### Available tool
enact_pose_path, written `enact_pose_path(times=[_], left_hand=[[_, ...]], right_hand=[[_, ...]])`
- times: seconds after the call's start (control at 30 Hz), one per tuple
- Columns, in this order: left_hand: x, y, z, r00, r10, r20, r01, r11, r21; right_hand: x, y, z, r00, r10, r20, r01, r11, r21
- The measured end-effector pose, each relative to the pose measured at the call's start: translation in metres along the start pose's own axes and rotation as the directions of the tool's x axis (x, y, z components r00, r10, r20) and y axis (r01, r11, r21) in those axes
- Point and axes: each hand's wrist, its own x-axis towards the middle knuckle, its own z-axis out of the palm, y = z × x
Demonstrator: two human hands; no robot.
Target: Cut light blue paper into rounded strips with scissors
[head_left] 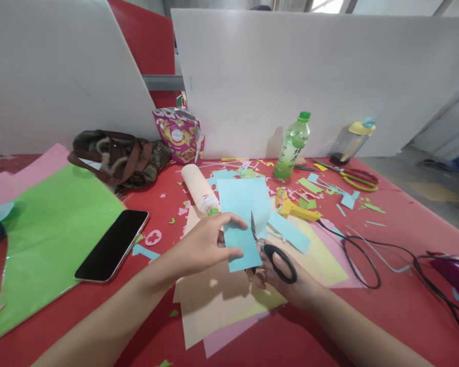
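My left hand [210,239] grips the left edge of a light blue sheet of paper [243,204], thumb and forefinger on its face and the other fingers mostly hidden behind. In my right hand [279,272] is a pair of scissors [280,264] with black handles, my thumb through the upper loop. One blade lies across the front of the blue paper near its right side; the other blade is hidden behind it. Below both hands lie overlapping sheets of beige paper [202,316], with yellow and pink sheets partly under them.
Left are a phone [112,246], green paper [53,229] and a camouflage bag [126,160]. Behind stand a snack bag [178,135], a lying bottle [199,188] and a green drink bottle [292,145]. Right are a yellow glue gun [296,208], its black cord, red-yellow-handled scissors [357,179] and paper scraps.
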Motion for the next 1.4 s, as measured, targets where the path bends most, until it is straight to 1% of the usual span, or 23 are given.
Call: enact_pose_path(times=[0.07, 0.3, 0.47, 0.77, 0.93, 1.13, 1.4], left_hand=[[-0.001, 0.001, 0.001, 1.0, 0.013, -0.015, -0.013, 1.0, 0.013], [-0.001, 0.0, 0.001, 0.995, 0.076, -0.062, -0.072, 0.996, 0.061], [-0.001, -0.003, 0.0, 0.995, 0.1, -0.023, -0.098, 0.991, 0.09], [-0.001, -0.002, 0.003, 0.999, 0.05, 0.018, -0.051, 0.998, 0.038], [0.0, -0.006, 0.005, 0.999, 0.044, 0.021, -0.044, 0.999, 0.017], [0.004, -0.011, 0.011, 0.999, 0.042, 0.016, -0.042, 0.999, -0.02], [0.006, -0.007, 0.011, 0.999, -0.013, 0.033, 0.015, 0.999, -0.05]], right_hand=[[0.0, 0.0, 0.0, 1.0, -0.009, -0.006, 0.009, 1.0, -0.003], [-0.001, -0.001, 0.002, 1.0, 0.019, -0.024, -0.019, 1.0, 0.002], [-0.001, -0.001, 0.002, 1.0, 0.01, -0.021, -0.009, 1.0, 0.02], [-0.001, 0.003, 0.003, 0.993, 0.014, -0.114, -0.017, 1.0, -0.022], [0.001, 0.003, 0.004, 0.989, -0.025, -0.145, 0.008, 0.993, -0.114], [0.001, 0.007, -0.001, 0.99, -0.059, -0.125, 0.037, 0.984, -0.175], [0.001, 0.009, -0.004, 0.987, -0.071, -0.147, 0.037, 0.975, -0.22]])
